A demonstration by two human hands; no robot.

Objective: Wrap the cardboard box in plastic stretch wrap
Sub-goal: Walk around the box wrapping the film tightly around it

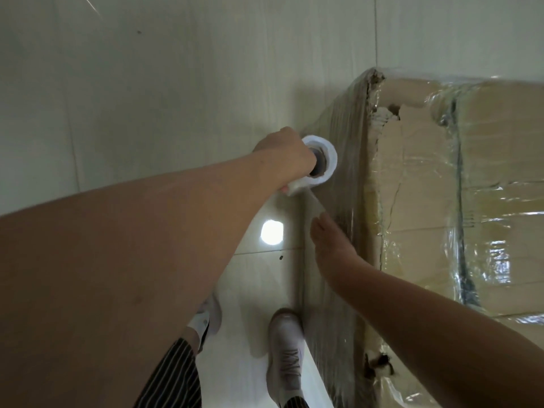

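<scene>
White stretch-wrap roll [322, 161] gripped at core by left hand [282, 154]; film [316, 203], likely clingy, pressed onto brown cardboard box [418, 172] by flat right hand [332, 248].

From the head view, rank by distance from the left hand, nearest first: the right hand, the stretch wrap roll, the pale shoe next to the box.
1. Stretch wrap roll: gripped by the left hand itself.
2. Right hand: nearer the camera, flat on the cardboard box's wrapped side.
3. Pale shoe: on the floor beside the box.
</scene>
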